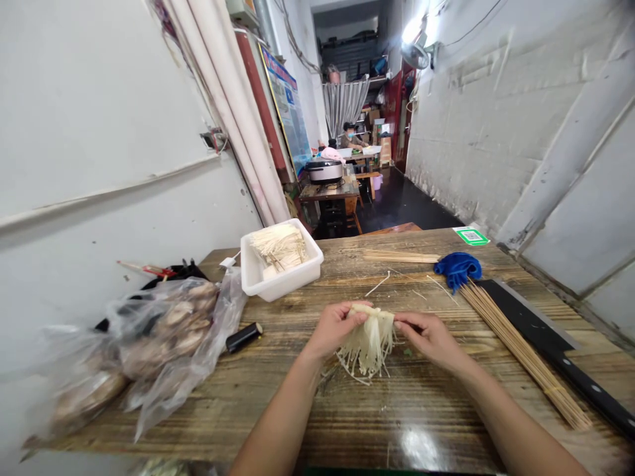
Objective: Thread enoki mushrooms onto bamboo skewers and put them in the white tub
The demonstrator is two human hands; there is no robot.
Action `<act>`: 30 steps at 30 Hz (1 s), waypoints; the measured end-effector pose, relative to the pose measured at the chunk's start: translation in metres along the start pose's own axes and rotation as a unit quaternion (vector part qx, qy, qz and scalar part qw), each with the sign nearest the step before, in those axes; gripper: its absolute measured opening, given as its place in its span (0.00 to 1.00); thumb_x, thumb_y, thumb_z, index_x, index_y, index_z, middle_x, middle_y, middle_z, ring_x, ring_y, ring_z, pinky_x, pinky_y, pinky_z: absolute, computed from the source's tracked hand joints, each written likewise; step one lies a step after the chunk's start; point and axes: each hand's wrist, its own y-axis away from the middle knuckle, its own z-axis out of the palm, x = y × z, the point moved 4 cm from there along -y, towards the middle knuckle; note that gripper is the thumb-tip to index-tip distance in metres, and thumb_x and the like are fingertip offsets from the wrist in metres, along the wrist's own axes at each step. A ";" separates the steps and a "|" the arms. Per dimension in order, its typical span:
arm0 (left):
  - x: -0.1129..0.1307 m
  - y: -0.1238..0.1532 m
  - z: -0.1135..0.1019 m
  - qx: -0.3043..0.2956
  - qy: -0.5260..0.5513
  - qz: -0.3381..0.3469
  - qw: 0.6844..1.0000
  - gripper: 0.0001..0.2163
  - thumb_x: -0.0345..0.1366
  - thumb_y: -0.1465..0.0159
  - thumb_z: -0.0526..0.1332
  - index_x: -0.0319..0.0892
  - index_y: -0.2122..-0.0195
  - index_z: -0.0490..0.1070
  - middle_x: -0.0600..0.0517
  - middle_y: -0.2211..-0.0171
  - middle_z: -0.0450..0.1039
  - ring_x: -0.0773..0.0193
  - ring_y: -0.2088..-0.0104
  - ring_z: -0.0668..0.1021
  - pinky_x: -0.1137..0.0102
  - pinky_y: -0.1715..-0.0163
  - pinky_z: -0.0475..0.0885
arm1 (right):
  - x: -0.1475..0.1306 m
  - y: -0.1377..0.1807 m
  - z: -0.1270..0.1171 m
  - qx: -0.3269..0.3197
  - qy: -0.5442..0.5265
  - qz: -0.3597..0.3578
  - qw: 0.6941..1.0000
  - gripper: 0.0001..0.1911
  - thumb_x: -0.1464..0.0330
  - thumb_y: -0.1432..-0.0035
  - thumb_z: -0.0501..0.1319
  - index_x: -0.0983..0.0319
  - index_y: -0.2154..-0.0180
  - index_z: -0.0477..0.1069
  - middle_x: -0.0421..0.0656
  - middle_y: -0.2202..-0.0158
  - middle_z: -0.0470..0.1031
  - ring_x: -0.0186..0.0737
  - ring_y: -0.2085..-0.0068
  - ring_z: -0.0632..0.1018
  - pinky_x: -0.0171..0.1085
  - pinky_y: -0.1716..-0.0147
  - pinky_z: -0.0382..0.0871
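A bunch of pale enoki mushrooms (370, 347) hangs over the wooden table (268, 396), its joined base on top and its thin stems and caps pointing down. My left hand (335, 330) is closed around the left end of that base. At the opposite end, my right hand (426, 337) pinches the bunch between thumb and fingers. Whether a skewer runs through the base is hidden from me. A few loose enoki strands (380, 283) lie on the wood beyond my hands.
More enoki sit in a white plastic tub (260, 287). Bagged brown mushrooms (181, 324) and a black cylinder (244, 337) are at left. Bamboo skewers (526, 350), a blue cloth (459, 268) and a cleaver (560, 357) lie at right. A person (351, 139) sits far back.
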 end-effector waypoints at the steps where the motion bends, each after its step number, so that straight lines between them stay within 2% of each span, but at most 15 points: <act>1: 0.001 -0.001 0.001 -0.004 0.003 0.000 1.000 0.22 0.48 0.49 0.69 0.36 0.59 0.78 0.46 0.65 0.78 0.62 0.68 0.75 0.71 0.66 0.67 | 0.000 -0.001 0.001 -0.002 -0.010 0.011 1.000 0.18 0.59 0.39 0.56 0.63 0.56 0.76 0.45 0.67 0.79 0.40 0.66 0.78 0.36 0.67 0.72; 3: 0.005 -0.003 0.002 -0.013 -0.001 0.005 1.000 0.21 0.47 0.49 0.69 0.36 0.61 0.78 0.46 0.66 0.78 0.62 0.69 0.75 0.71 0.66 0.67 | -0.003 -0.004 0.003 -0.017 -0.033 0.028 0.999 0.20 0.58 0.41 0.58 0.64 0.55 0.76 0.44 0.70 0.78 0.39 0.69 0.76 0.35 0.69 0.70; 6: 0.015 -0.006 -0.001 -0.020 -0.029 0.021 0.999 0.22 0.46 0.49 0.69 0.37 0.57 0.76 0.45 0.63 0.78 0.57 0.64 0.77 0.68 0.61 0.69 | -0.011 -0.011 0.001 -0.028 -0.040 0.024 0.998 0.19 0.57 0.41 0.58 0.63 0.58 0.77 0.43 0.68 0.79 0.41 0.67 0.77 0.37 0.66 0.70; 8: 0.023 -0.003 -0.010 0.044 -0.046 0.054 0.997 0.25 0.44 0.50 0.71 0.39 0.52 0.74 0.44 0.55 0.76 0.52 0.54 0.76 0.64 0.52 0.68 | -0.018 -0.016 -0.006 0.016 -0.020 0.017 1.000 0.17 0.58 0.41 0.57 0.62 0.60 0.78 0.43 0.65 0.79 0.42 0.65 0.77 0.37 0.64 0.69; 10: 0.030 0.005 -0.023 0.159 -0.035 0.087 0.983 0.27 0.41 0.51 0.72 0.42 0.50 0.72 0.43 0.48 0.72 0.51 0.45 0.70 0.62 0.44 0.61 | -0.024 -0.019 -0.011 0.089 0.004 0.014 0.996 0.16 0.59 0.41 0.57 0.62 0.60 0.78 0.43 0.65 0.80 0.43 0.65 0.77 0.38 0.64 0.69; 11: 0.031 0.010 -0.027 0.209 -0.007 0.086 0.974 0.27 0.41 0.51 0.72 0.43 0.50 0.72 0.43 0.46 0.70 0.51 0.43 0.68 0.62 0.41 0.59 | -0.028 -0.020 -0.011 0.123 0.017 0.010 0.992 0.16 0.61 0.41 0.57 0.62 0.60 0.78 0.44 0.64 0.80 0.43 0.64 0.78 0.38 0.64 0.70; 12: 0.029 0.016 -0.028 0.234 0.039 0.067 0.969 0.26 0.41 0.50 0.72 0.42 0.50 0.71 0.42 0.46 0.69 0.52 0.42 0.67 0.62 0.41 0.58 | -0.031 -0.019 -0.007 0.155 0.033 0.000 0.987 0.15 0.62 0.40 0.56 0.62 0.59 0.77 0.44 0.63 0.80 0.43 0.63 0.78 0.38 0.63 0.70; 13: 0.025 0.020 -0.026 0.229 0.102 0.029 0.968 0.24 0.41 0.48 0.71 0.42 0.51 0.71 0.41 0.46 0.69 0.52 0.43 0.68 0.61 0.41 0.59 | -0.035 -0.017 -0.001 0.182 0.057 -0.013 0.981 0.15 0.64 0.39 0.55 0.62 0.57 0.77 0.45 0.62 0.79 0.43 0.62 0.78 0.38 0.62 0.70; 15: 0.017 0.025 -0.014 0.160 0.238 -0.060 0.956 0.20 0.44 0.43 0.67 0.38 0.53 0.71 0.38 0.49 0.72 0.52 0.46 0.72 0.60 0.43 0.64 | -0.043 -0.009 0.021 0.224 0.134 -0.051 0.964 0.16 0.67 0.37 0.53 0.62 0.54 0.75 0.46 0.61 0.79 0.42 0.63 0.78 0.37 0.63 0.70; 17: 0.011 0.028 -0.004 0.107 0.335 -0.104 0.930 0.18 0.46 0.39 0.62 0.35 0.57 0.72 0.36 0.53 0.74 0.53 0.50 0.75 0.60 0.46 0.67 | -0.050 0.003 0.052 0.234 0.241 -0.094 0.937 0.16 0.69 0.36 0.51 0.63 0.52 0.74 0.47 0.66 0.78 0.40 0.68 0.76 0.35 0.68 0.68; 18: 0.009 0.029 -0.002 0.110 0.362 -0.105 0.920 0.17 0.45 0.37 0.60 0.34 0.58 0.72 0.36 0.54 0.74 0.53 0.51 0.76 0.61 0.47 0.69 | -0.053 0.009 0.068 0.230 0.291 -0.113 0.922 0.17 0.70 0.35 0.51 0.64 0.51 0.73 0.47 0.69 0.76 0.39 0.70 0.75 0.34 0.71 0.67; 20: 0.003 0.030 -0.005 0.155 0.383 -0.098 0.905 0.13 0.39 0.35 0.58 0.32 0.59 0.73 0.38 0.55 0.75 0.55 0.53 0.77 0.62 0.47 0.70 | -0.055 0.022 0.097 0.213 0.357 -0.146 0.898 0.17 0.72 0.35 0.50 0.67 0.49 0.72 0.46 0.73 0.73 0.39 0.72 0.73 0.35 0.73 0.65; 22: -0.004 0.033 -0.009 0.190 0.383 -0.099 0.899 0.10 0.33 0.34 0.57 0.30 0.58 0.73 0.38 0.55 0.76 0.55 0.53 0.77 0.62 0.47 0.70 | -0.056 0.032 0.115 0.197 0.368 -0.164 0.894 0.19 0.74 0.35 0.49 0.69 0.46 0.68 0.46 0.72 0.73 0.40 0.71 0.72 0.36 0.71 0.66; 26: -0.008 0.039 -0.012 0.163 0.386 -0.051 0.907 0.12 0.32 0.35 0.57 0.29 0.54 0.72 0.37 0.52 0.74 0.52 0.49 0.75 0.59 0.45 0.68 | -0.057 0.045 0.121 0.200 0.325 -0.163 0.910 0.20 0.75 0.37 0.50 0.69 0.44 0.65 0.50 0.62 0.73 0.43 0.63 0.71 0.40 0.62 0.69; 30: -0.007 0.044 -0.010 0.148 0.392 -0.037 0.907 0.13 0.32 0.34 0.57 0.29 0.53 0.72 0.37 0.51 0.73 0.51 0.48 0.74 0.59 0.44 0.68 | -0.062 0.051 0.114 0.263 0.360 -0.187 0.875 0.17 0.73 0.38 0.55 0.64 0.48 0.69 0.51 0.54 0.72 0.49 0.53 0.69 0.47 0.53 0.65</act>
